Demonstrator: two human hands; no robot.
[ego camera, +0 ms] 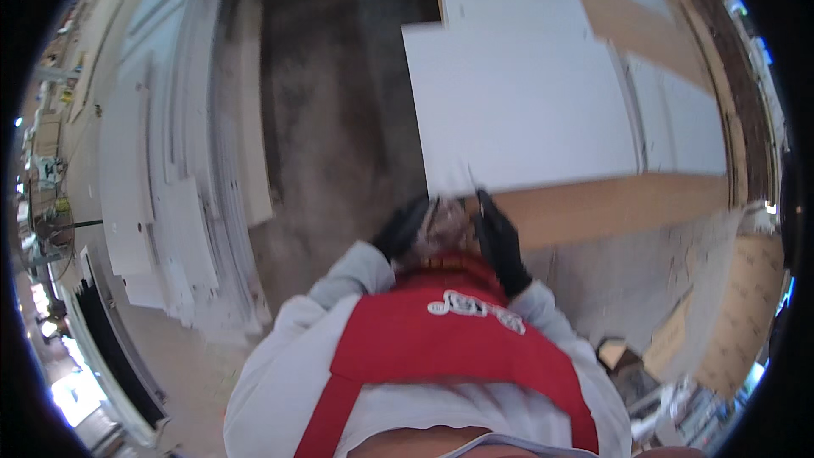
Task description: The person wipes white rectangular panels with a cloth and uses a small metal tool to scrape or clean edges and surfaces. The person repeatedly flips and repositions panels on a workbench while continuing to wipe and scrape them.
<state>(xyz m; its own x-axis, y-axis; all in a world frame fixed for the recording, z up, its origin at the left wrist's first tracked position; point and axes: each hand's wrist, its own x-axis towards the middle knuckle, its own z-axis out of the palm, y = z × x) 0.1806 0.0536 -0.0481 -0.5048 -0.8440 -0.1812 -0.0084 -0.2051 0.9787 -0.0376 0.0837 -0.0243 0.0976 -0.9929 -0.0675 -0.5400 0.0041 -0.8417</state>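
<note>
Both my hands wear black gloves and are close to my waist, in front of a red apron (439,343). A crumpled, see-through plastic bag (445,222) is between them, blurred. My left hand (404,226) is curled at the bag's left side and appears to grip it. On the bag's other side, my right hand (499,238) has its fingers pointing forward. A thin dark line (471,175) shows just beyond those fingertips; blur hides whether they hold it. Just ahead lies the near corner of a white panel (521,108).
Brown cardboard (610,210) lies under the white panels at the right. Stacked white boards (172,159) stand at the left, across a strip of grey floor (331,127). A large brown paper roll (744,312) and an open cardboard box (620,356) are at the lower right.
</note>
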